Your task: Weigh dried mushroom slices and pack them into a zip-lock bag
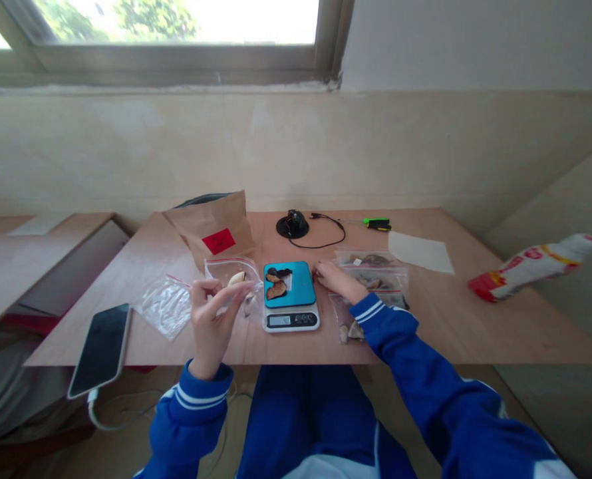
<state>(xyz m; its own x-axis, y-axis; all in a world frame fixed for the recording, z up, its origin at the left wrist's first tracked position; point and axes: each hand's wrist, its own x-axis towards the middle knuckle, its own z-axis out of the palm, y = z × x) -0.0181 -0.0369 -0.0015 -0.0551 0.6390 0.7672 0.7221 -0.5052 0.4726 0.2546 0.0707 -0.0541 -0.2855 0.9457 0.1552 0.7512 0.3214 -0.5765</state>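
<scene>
My left hand [215, 324] is raised at the left of the kitchen scale [303, 275], thumb and fingers brought together in a pinch. Its fingertips overlap a clear zip bag [221, 268] with a pale slice [237, 278] showing inside; what they pinch is unclear. Several dark and brown dried slices [277, 290] lie on the scale's blue plate. By the plate's right edge, my right hand [336, 278] has its fingers curled in, and anything between them is hidden. Under and beside that wrist are several zip bags [393, 274] of dried pieces.
A brown paper bag [186, 226] stands behind at left. Another clear bag [163, 307] and a cabled phone [100, 346] lie nearer. A black round-based device [293, 225], screwdrivers [376, 223], white paper [422, 252] and a tilted bottle [533, 269] are farther right.
</scene>
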